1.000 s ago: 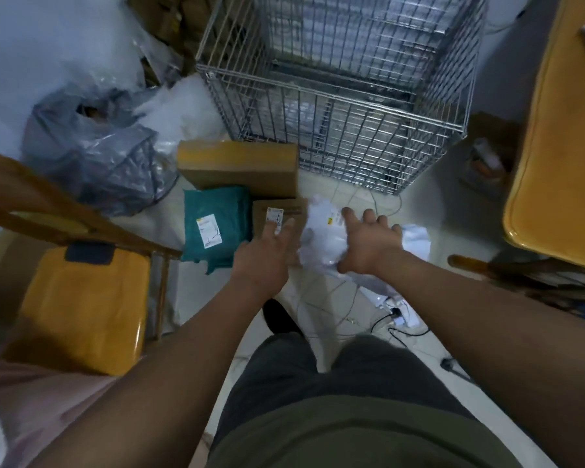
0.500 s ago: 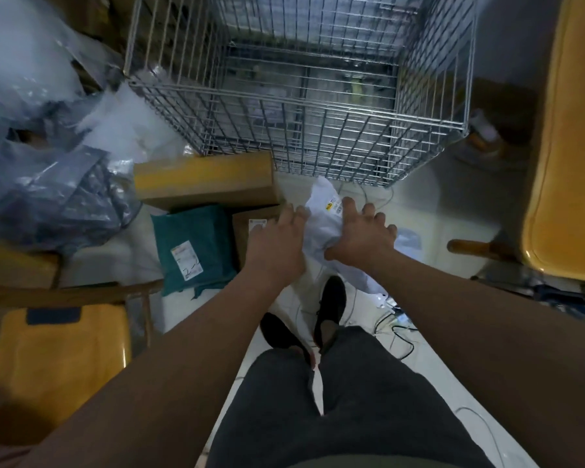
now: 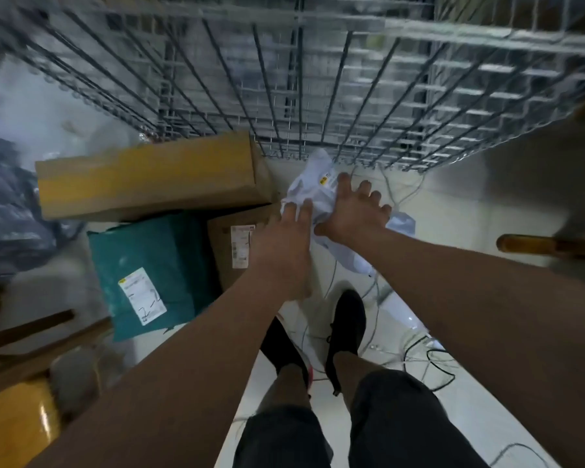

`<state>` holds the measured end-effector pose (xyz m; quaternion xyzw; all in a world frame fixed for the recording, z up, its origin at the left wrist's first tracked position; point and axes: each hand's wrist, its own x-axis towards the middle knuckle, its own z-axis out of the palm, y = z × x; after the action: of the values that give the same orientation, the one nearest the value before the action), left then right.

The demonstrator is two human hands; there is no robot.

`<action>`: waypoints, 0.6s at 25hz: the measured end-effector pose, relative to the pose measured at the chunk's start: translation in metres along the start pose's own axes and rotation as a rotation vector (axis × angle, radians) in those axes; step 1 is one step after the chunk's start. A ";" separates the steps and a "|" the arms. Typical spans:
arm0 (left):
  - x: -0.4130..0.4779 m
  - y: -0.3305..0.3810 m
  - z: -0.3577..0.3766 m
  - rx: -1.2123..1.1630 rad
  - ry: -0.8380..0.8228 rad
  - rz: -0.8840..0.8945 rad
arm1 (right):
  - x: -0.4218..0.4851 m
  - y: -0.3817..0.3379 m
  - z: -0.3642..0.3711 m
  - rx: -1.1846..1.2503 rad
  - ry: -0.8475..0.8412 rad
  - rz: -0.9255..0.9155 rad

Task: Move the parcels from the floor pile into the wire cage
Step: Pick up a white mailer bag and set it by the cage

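White mailer bag point(image 3: 313, 184), crumpled, is outside the wire cage point(image 3: 318, 79), in front of its near wall. Left hand point(image 3: 284, 241) grips the bag's left edge; right hand point(image 3: 352, 211) clasps its right side, fingers spread. A long cardboard box point(image 3: 149, 180), small cardboard box point(image 3: 227, 231) and teal mailer point(image 3: 156, 258) lie before the cage's left corner.

Parcels at the cage point(image 3: 318, 79).
Crumpled white bag point(image 3: 318, 187) gripped by left hand point(image 3: 284, 241) and right hand point(image 3: 352, 211) near the cage wall; long box point(image 3: 149, 180), small box point(image 3: 230, 231) and teal mailer point(image 3: 149, 265) flat on the floor to its left.
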<state>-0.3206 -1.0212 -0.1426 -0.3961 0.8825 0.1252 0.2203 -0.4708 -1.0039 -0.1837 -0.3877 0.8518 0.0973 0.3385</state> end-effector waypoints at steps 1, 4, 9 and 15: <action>0.018 -0.002 0.017 -0.011 0.016 -0.006 | 0.021 -0.002 0.018 -0.001 0.007 0.004; 0.070 -0.005 0.077 -0.071 0.070 -0.013 | 0.079 -0.003 0.073 -0.026 0.064 -0.004; 0.141 -0.016 0.173 -0.070 0.195 -0.007 | 0.157 0.008 0.152 -0.011 0.119 0.060; 0.197 -0.029 0.230 -0.155 0.207 0.063 | 0.213 0.010 0.217 0.028 0.106 0.102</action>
<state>-0.3483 -1.0760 -0.4410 -0.3949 0.9002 0.1586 0.0929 -0.4698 -1.0306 -0.4871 -0.3436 0.8884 0.0820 0.2931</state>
